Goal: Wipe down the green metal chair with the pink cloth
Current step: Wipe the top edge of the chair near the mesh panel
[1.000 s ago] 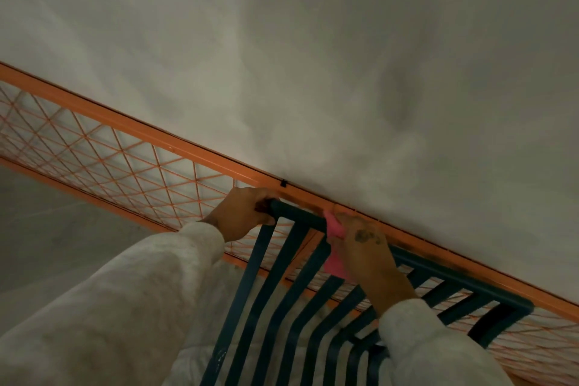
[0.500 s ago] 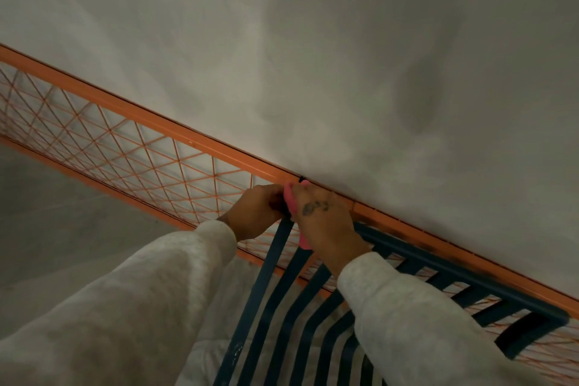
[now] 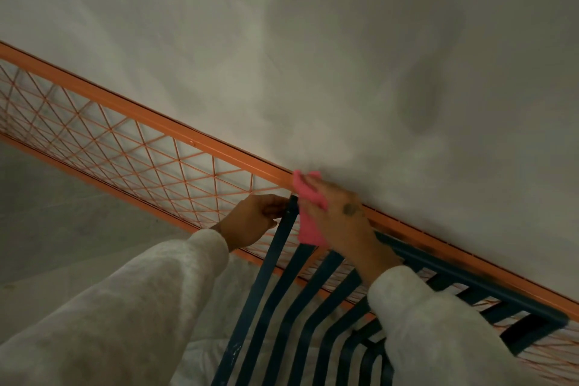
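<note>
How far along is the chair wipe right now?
Nothing yet reads as finished. In hand: the right hand presses the pink cloth on the chair at its top left corner, while the left hand steadies that corner. Left: the top rail toward the right and the slats below, where pale specks show.

Two hands show: the left hand (image 3: 255, 219) and the right hand (image 3: 340, 219), each coming out of one pale sleeve, so two sleeves in all, the left sleeve (image 3: 125, 307) and the right sleeve (image 3: 438, 332). There is one pink cloth (image 3: 308, 208), under the right hand. One green metal chair (image 3: 282, 291) is in view, cut off by the bottom edge; about six of its slats can be counted fanning toward that edge, with a few more short ones at the right end, too crowded to count surely. One orange mesh fence (image 3: 131, 147) runs behind it, with two orange rails, one upper and one lower.
</note>
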Demonstrator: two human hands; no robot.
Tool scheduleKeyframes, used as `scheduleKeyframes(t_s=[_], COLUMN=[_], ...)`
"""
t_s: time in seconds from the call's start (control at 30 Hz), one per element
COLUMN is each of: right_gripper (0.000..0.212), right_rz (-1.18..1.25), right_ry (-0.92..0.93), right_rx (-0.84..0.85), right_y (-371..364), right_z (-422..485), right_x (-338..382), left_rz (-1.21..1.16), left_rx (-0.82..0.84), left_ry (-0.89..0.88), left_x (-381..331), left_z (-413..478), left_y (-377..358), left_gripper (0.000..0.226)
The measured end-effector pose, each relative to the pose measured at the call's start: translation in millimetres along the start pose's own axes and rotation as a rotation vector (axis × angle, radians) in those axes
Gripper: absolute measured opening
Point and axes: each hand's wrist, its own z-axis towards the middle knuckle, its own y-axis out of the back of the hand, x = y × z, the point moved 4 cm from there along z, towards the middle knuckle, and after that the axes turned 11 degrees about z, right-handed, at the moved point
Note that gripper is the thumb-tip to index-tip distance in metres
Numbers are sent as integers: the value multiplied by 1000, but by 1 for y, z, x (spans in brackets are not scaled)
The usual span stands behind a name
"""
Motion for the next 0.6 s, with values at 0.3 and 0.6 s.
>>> scheduleKeyframes(t_s=[0.3, 0.6], right_gripper=[48, 31], right_rz=[-460, 122], right_ry=[111, -318], right_rx=[90, -158], right_y=[-39, 9], right_z=[11, 20], right_x=[10, -18], left_rz=[-73, -103], left_rx=[10, -13], left_ry=[52, -1], left_x=[5, 6], left_z=[-7, -21], left_y=[-10, -9], left_gripper=[51, 56])
